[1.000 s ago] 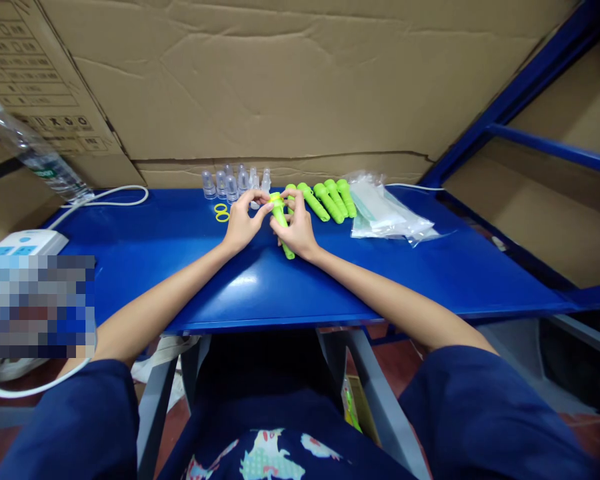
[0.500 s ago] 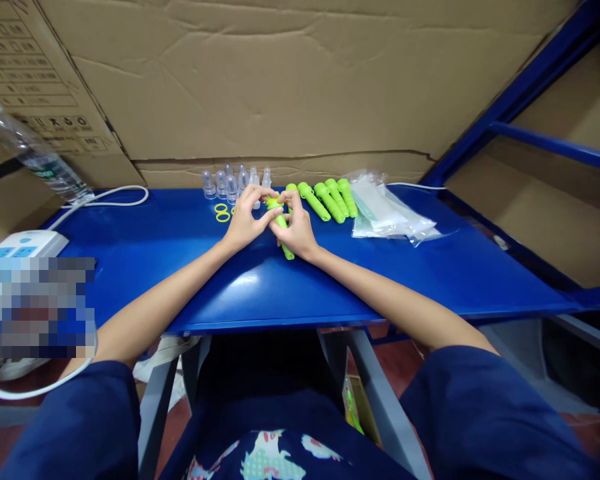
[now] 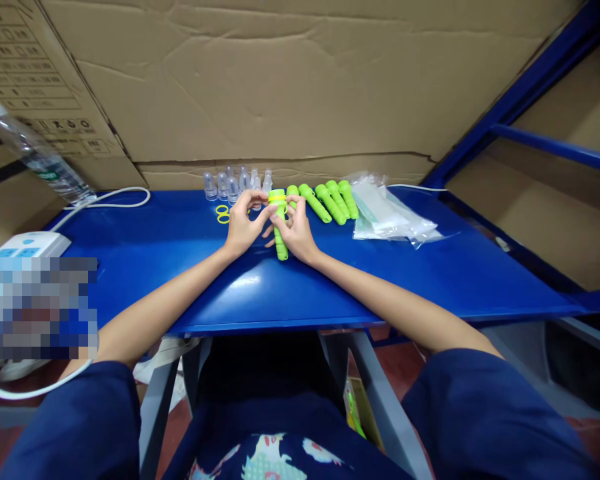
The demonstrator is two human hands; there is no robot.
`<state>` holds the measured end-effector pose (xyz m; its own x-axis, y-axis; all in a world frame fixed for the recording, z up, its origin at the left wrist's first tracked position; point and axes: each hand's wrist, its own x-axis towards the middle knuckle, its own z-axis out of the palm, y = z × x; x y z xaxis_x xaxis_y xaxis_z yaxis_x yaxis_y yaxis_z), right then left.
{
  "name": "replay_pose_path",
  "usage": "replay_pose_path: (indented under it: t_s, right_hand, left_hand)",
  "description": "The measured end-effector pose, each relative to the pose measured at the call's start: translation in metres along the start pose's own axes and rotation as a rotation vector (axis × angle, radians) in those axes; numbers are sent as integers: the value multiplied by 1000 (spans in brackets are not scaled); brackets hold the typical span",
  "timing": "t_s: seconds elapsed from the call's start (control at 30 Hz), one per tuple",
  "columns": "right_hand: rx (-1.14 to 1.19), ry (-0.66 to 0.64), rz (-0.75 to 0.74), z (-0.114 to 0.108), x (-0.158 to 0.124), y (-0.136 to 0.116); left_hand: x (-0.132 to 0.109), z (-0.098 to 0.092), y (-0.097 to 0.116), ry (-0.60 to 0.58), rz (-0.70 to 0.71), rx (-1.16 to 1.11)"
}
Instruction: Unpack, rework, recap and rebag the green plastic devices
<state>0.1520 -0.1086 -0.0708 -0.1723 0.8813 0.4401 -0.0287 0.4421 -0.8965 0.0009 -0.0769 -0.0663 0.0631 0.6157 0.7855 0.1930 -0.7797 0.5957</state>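
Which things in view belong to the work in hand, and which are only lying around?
Likely belonging:
green torch-shaped plastic tube, in left hand and right hand
yellow ring around its head
other green tubes
loose yellow rings
small clear plastic pieces
perhaps clear plastic bags

Probably just lying about:
clear plastic bottle
white power strip
white cable

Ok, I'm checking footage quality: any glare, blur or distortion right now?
Head view: white glare on the blue table; head view: mosaic blocks hide an area at left; head view: right sleeve looks stretched, wide-angle style; head view: held green torch slightly soft, fine detail unclear.
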Motion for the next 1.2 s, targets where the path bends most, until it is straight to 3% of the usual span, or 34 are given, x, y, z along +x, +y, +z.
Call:
replay_pose_path:
  t_s: [0.47, 0.6, 0.7, 0.77, 0.93, 1.1, 1.2]
  right_hand:
    - [65, -16, 85, 8, -9, -21]
    - [122, -57, 109, 4, -7, -25]
    - [149, -121, 155, 1, -7, -30]
    - [152, -156, 187, 0, -8, -32]
    - [133, -159, 177, 0, -10, -31]
    - [108, -216, 159, 0, -11, -22]
    - [85, -240, 149, -1, -11, -18]
  left_hand:
    - [-1, -1, 8, 39, 11, 70]
    - [0, -2, 3, 8, -93, -114]
    - [2, -5, 3, -90, -155, -204]
    - [3, -6, 5, -141, -177, -214]
    - [3, -6, 4, -118, -241, -236]
    - [2, -6, 0, -154, -361, -258]
    - [4, -8, 0, -191, -356, -246]
